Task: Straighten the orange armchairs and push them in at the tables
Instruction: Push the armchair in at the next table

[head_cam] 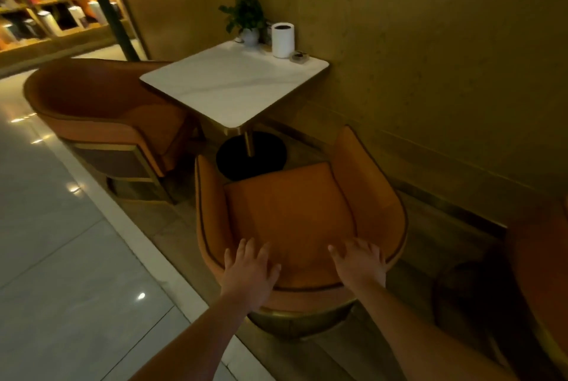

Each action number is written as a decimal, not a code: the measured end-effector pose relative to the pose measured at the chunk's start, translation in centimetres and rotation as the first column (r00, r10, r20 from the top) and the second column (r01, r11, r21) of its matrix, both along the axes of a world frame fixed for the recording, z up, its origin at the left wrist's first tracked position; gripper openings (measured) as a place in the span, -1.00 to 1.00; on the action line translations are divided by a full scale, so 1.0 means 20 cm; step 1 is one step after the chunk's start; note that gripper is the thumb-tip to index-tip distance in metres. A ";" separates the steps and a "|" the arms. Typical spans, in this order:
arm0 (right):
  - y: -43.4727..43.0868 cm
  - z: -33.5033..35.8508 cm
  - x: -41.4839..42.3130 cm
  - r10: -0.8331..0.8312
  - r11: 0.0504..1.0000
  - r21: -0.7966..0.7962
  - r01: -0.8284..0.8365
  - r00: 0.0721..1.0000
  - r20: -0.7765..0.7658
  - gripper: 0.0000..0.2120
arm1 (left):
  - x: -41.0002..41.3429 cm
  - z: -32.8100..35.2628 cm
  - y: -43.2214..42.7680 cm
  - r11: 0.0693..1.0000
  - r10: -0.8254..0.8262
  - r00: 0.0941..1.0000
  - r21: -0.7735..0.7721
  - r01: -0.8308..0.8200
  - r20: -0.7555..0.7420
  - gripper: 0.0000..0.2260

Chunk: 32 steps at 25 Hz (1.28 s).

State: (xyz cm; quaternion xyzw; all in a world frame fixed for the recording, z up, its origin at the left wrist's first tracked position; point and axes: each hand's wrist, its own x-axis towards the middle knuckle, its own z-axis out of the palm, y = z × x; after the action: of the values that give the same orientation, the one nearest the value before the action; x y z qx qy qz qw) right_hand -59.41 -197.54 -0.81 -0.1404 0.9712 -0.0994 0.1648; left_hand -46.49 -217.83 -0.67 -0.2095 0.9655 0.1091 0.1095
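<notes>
Both forearms enter from the bottom edge. Left hand [250,270]: fingers straight and spread, palm down on the top rim of the backrest of the near orange armchair [292,211]. Right hand [359,263]: same posture, flat and wide, on the same rim just to the right of the left hand. Neither hand curls round anything.

Directly ahead of the hands, the seat cushion faces the white table [233,82]; the seat front stops short of the table edge, near the black round base [251,154]. Far ahead of the hands, at the wall end of the tabletop, stand a potted plant [246,14] and a white cylinder [282,39].

Ahead and left of the left hand, a second orange armchair [101,116] stands at the table's far side. Right of the right hand, part of a third armchair [541,273] shows at the frame edge.
</notes>
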 end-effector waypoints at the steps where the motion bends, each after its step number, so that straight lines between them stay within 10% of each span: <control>1: -0.06 -0.04 0.04 -0.058 0.998 0.028 0.058 0.998 0.004 -0.36 | 0.00 -0.05 -0.07 0.999 -0.028 0.999 0.022 0.028 0.018 -0.41; 13: -0.23 -0.19 0.09 -0.316 0.938 0.090 0.336 0.931 -0.181 -0.60 | -0.05 -0.40 -0.48 0.963 -0.251 0.965 0.120 0.242 0.068 -0.30; 32: 0.16 -0.24 -0.83 -0.141 0.953 0.240 0.188 0.970 -0.198 -0.54 | -0.71 -0.68 -0.71 0.976 -0.218 0.976 0.002 0.218 0.000 -0.24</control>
State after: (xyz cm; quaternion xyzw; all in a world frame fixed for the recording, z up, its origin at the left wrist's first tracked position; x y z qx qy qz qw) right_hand -76.00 -194.30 -5.56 -0.0445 0.9950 0.0266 0.0850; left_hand -60.65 -232.00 -14.21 -0.1022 0.9826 0.0972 0.1208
